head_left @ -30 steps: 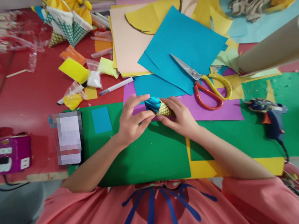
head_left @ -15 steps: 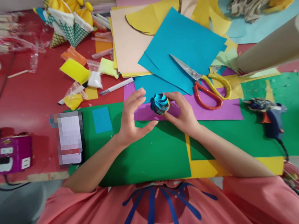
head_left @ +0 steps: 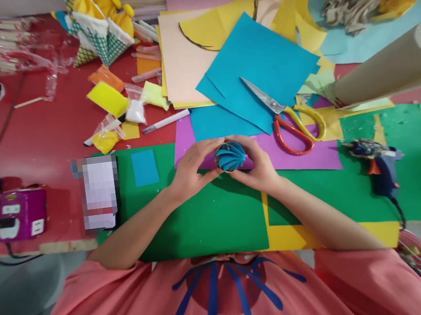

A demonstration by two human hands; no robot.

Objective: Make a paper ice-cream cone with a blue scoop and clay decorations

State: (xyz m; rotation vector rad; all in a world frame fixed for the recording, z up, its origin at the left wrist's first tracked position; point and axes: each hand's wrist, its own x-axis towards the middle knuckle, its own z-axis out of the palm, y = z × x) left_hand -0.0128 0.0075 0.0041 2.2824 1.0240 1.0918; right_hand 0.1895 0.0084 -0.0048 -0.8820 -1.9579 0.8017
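Observation:
Between my two hands is a small round object with twisted blue paper-like folds (head_left: 230, 156) on top and a darker, patterned side partly covered by fingers. My left hand (head_left: 192, 170) curves around its left side, with fingertips at its far edge and thumb at its near edge. From the right, my right hand (head_left: 259, 164) wraps it the same way, fingers behind and thumb in front. Under the hands lie a green sheet (head_left: 203, 219) and a purple strip (head_left: 298, 154). Scissors (head_left: 277, 108) with one red and one yellow handle rest just right of my right hand.
Blue sheets (head_left: 256, 65) lie beyond the hands. A glue gun (head_left: 384, 172) is at right, near a thick pale roll (head_left: 387, 67). At left are a phone (head_left: 99, 191), a purple power box (head_left: 20, 214), a white pen (head_left: 165, 121) and small bags of clay-like material (head_left: 107, 99).
My left hand has closed in from the left onto the blue-topped object. The object has turned and tilted, showing its folds from another side, and sits slightly nearer me.

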